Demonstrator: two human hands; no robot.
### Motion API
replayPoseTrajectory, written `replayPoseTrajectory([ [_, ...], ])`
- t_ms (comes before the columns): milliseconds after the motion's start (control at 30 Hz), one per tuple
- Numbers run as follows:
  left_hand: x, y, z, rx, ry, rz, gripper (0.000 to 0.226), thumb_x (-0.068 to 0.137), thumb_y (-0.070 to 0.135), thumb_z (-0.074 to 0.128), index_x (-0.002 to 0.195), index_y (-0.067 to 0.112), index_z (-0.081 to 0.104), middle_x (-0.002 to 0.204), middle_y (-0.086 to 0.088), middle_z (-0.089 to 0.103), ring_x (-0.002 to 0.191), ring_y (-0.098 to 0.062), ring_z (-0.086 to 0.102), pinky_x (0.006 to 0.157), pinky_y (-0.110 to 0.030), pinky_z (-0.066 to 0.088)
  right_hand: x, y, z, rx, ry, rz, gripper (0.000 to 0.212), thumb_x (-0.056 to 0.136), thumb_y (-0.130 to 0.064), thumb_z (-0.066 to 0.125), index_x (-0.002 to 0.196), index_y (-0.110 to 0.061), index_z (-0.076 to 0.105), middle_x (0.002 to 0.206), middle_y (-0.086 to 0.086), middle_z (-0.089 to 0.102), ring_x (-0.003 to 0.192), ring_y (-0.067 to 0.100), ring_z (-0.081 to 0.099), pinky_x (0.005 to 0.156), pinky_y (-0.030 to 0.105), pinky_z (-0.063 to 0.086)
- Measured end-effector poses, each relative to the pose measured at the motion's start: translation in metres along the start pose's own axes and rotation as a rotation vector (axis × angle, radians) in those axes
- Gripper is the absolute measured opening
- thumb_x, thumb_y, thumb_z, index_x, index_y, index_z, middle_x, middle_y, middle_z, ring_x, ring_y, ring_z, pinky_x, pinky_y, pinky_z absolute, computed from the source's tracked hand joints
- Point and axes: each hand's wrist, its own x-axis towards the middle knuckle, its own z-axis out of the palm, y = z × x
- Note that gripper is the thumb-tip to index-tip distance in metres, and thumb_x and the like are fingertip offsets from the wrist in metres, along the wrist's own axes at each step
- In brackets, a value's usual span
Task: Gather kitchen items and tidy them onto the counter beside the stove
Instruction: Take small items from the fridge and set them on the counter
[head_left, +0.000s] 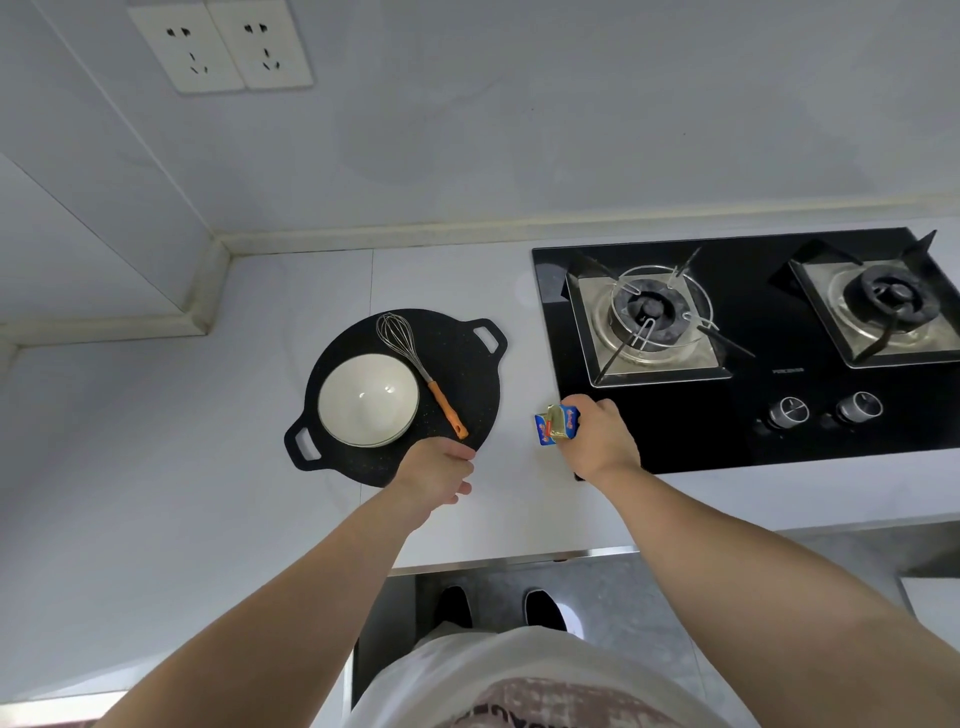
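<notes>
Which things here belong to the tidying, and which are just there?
Job: round black griddle pan, white ceramic bowl, orange-handled wire whisk, small blue-and-gold carton in the right hand.
Just there: black gas stove, white wall sockets.

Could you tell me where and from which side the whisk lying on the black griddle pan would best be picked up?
Probably by its orange handle, coming from the near edge of the pan. The whisk lies diagonally beside the white bowl, wire head pointing away, and its handle end sits just ahead of the left hand.
</notes>
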Motion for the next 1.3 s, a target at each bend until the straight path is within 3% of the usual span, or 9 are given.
replayPoseTrajectory([
  [167, -0.001, -0.002, -0.002, -0.064, 0.046, -0.002, 0.033, 0.098, 0.0, 0.056, 0.129, 0.007, 0.061, 0.113, -0.007, 0.065, 0.101, -0.024, 0.069, 0.062, -0.016, 0.053, 0.002, -0.004, 0.005, -0.14, -0.049, -0.085, 0.051, 0.082, -0.015, 0.067, 0.129, -0.029, 0.052, 0.124, 0.001, 0.039, 0.1, 0.024, 0.052, 0.075, 0.036, 0.054],
  [367, 0.002, -0.004, -0.005, -0.059, 0.067, 0.002, 0.032, 0.097, 0.005, 0.056, 0.127, 0.012, 0.063, 0.113, -0.006, 0.066, 0.087, -0.014, 0.068, 0.061, -0.018, 0.052, 0.006, -0.013, 0.008, -0.315, -0.114, -0.242, 0.066, 0.085, -0.017, 0.065, 0.145, -0.027, 0.04, 0.141, -0.003, 0.044, 0.123, 0.024, 0.045, 0.089, 0.035, 0.045],
  [600, 0.001, 0.0, -0.004, -0.059, 0.057, -0.006, 0.031, 0.097, 0.003, 0.057, 0.127, 0.011, 0.064, 0.104, -0.004, 0.066, 0.08, -0.011, 0.067, 0.055, -0.015, 0.05, 0.004, -0.023, 0.015, -0.247, -0.084, -0.122, 0.056, 0.085, -0.049, 0.069, 0.13, -0.023, 0.048, 0.122, 0.003, 0.052, 0.109, 0.026, 0.056, 0.077, 0.034, 0.048],
  [767, 0.002, 0.006, -0.002, -0.064, 0.032, -0.009, 0.033, 0.098, 0.001, 0.055, 0.129, 0.008, 0.061, 0.103, -0.003, 0.064, 0.083, -0.014, 0.065, 0.054, -0.014, 0.049, 0.005, -0.014, 0.009, -0.074, -0.025, -0.174, 0.054, 0.087, -0.029, 0.07, 0.136, -0.032, 0.049, 0.128, 0.0, 0.042, 0.109, 0.025, 0.055, 0.08, 0.038, 0.055],
  [867, 0.001, 0.009, 0.0, -0.055, 0.025, -0.009, 0.034, 0.098, 0.001, 0.055, 0.13, 0.007, 0.061, 0.107, -0.005, 0.064, 0.089, -0.019, 0.066, 0.059, -0.016, 0.051, 0.006, -0.009, 0.004, -0.136, -0.04, -0.294, 0.058, 0.083, -0.01, 0.069, 0.133, -0.034, 0.053, 0.13, -0.001, 0.042, 0.111, 0.024, 0.053, 0.085, 0.036, 0.054],
  [1000, 0.001, 0.012, 0.001, -0.028, 0.003, -0.011, 0.034, 0.098, 0.0, 0.054, 0.131, 0.007, 0.06, 0.119, -0.011, 0.066, 0.106, -0.025, 0.068, 0.079, -0.027, 0.056, 0.003, -0.011, 0.001, -0.424, -0.112, -0.49, 0.061, 0.081, -0.005, 0.065, 0.134, -0.035, 0.053, 0.134, -0.002, 0.04, 0.119, 0.022, 0.042, 0.099, 0.032, 0.041],
  [1100, 0.001, 0.013, 0.0, -0.045, 0.008, -0.016, 0.034, 0.099, 0.0, 0.053, 0.132, 0.007, 0.059, 0.109, -0.006, 0.065, 0.107, -0.025, 0.067, 0.074, -0.023, 0.055, 0.0, -0.011, 0.002, -0.527, -0.161, -0.57, 0.066, 0.081, -0.002, 0.06, 0.137, -0.035, 0.049, 0.137, -0.003, 0.039, 0.123, 0.022, 0.037, 0.1, 0.031, 0.033],
  [1233, 0.001, 0.014, -0.003, 0.023, -0.061, -0.02, 0.041, 0.102, -0.003, 0.045, 0.142, 0.003, 0.047, 0.133, -0.016, 0.059, 0.126, -0.034, 0.056, 0.101, -0.036, 0.051, -0.004, -0.011, 0.005, -0.473, -0.163, -0.513, 0.083, 0.078, -0.001, 0.063, 0.148, -0.033, 0.033, 0.145, -0.004, 0.035, 0.129, 0.022, 0.035, 0.103, 0.033, 0.032],
  [1300, 0.0, 0.013, -0.002, 0.042, -0.057, -0.015, 0.042, 0.101, -0.003, 0.045, 0.143, 0.003, 0.046, 0.136, -0.017, 0.057, 0.128, -0.035, 0.055, 0.105, -0.038, 0.048, -0.007, -0.011, 0.005, -0.418, -0.154, -0.442, 0.092, 0.076, -0.004, 0.066, 0.151, -0.034, 0.022, 0.148, -0.005, 0.032, 0.132, 0.022, 0.032, 0.105, 0.034, 0.032],
])
